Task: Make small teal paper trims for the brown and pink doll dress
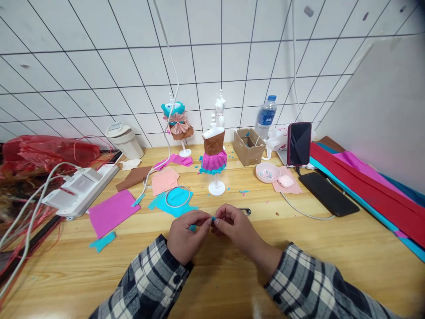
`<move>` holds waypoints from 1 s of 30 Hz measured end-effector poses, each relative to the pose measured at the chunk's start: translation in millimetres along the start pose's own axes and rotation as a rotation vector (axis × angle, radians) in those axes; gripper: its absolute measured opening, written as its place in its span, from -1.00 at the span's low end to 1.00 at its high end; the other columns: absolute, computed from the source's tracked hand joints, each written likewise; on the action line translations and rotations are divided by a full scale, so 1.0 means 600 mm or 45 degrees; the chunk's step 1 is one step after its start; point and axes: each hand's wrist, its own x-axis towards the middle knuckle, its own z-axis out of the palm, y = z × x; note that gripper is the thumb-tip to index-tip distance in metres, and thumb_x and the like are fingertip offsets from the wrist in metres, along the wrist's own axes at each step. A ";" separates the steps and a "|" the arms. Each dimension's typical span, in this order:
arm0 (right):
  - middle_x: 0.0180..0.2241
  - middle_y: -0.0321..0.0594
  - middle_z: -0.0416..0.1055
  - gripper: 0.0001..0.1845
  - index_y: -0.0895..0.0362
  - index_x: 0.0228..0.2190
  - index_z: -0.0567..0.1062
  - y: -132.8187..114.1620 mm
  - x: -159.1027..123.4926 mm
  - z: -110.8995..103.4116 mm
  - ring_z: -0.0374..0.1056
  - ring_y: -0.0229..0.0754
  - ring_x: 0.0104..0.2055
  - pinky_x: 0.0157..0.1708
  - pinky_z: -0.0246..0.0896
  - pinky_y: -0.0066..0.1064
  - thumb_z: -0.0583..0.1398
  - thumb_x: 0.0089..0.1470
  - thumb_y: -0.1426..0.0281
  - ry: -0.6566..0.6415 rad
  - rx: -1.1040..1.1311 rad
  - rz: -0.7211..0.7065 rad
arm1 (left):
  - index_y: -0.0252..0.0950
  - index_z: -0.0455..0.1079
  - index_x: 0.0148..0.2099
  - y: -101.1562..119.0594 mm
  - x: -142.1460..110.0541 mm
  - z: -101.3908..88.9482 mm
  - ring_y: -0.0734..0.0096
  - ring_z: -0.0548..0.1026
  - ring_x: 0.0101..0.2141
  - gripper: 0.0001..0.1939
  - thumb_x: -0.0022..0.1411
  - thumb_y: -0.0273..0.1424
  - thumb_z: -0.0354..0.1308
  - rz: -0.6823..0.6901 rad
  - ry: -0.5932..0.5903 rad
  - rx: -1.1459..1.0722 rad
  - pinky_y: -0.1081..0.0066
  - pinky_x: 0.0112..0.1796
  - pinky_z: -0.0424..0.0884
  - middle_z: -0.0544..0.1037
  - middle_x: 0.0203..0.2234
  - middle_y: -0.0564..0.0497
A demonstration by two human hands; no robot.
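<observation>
My left hand [185, 233] and my right hand [234, 226] meet low over the wooden table [332, 257]. Both pinch a tiny strip of teal paper [212, 219] between their fingertips. Just beyond the hands stands a small white mannequin [214, 153] dressed in a brown paper top and a magenta and teal skirt. A teal paper sheet [172, 201] with a wire ring on it lies left of the mannequin's base. Scissors [245, 211] peek out behind my right hand.
Pink, magenta and peach paper pieces [111, 212] lie at left beside a white power strip [79, 188]. Two more mannequins [177, 124], a cardboard box [249, 145], a water bottle [266, 116], a bead dish [267, 172], two phones [327, 193] and paper rolls [372, 188] lie behind and right.
</observation>
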 end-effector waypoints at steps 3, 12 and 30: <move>-0.46 -0.32 0.38 -0.86 0.12 -0.39 0.34 -0.005 -0.003 0.000 0.39 -0.27 -0.45 -0.48 0.25 -0.47 0.20 -0.05 0.37 0.048 -0.149 -0.057 | -0.27 0.49 -0.39 0.001 0.000 -0.003 0.49 0.53 -0.45 -0.90 0.15 -0.46 0.16 0.060 -0.010 0.044 0.54 -0.38 0.43 0.60 -0.49 0.06; -0.55 -0.32 0.35 -0.85 0.12 -0.44 0.39 -0.015 -0.008 -0.002 0.34 -0.26 -0.49 -0.52 0.26 -0.46 0.19 0.01 0.30 0.129 -0.226 -0.082 | -0.27 0.49 -0.39 -0.002 -0.001 0.000 0.48 0.52 -0.45 -0.92 0.13 -0.43 0.17 -0.064 0.041 -0.044 0.53 -0.38 0.45 0.58 -0.49 0.06; -0.39 -0.26 0.47 -0.91 0.11 -0.40 0.49 -0.016 -0.009 -0.004 0.35 -0.27 -0.41 -0.50 0.24 -0.50 0.22 -0.01 0.36 0.172 -0.484 -0.247 | -0.27 0.46 -0.41 0.003 0.000 -0.002 0.42 0.50 -0.45 -0.88 0.15 -0.40 0.14 -0.025 -0.034 0.065 0.45 -0.37 0.43 0.56 -0.51 0.03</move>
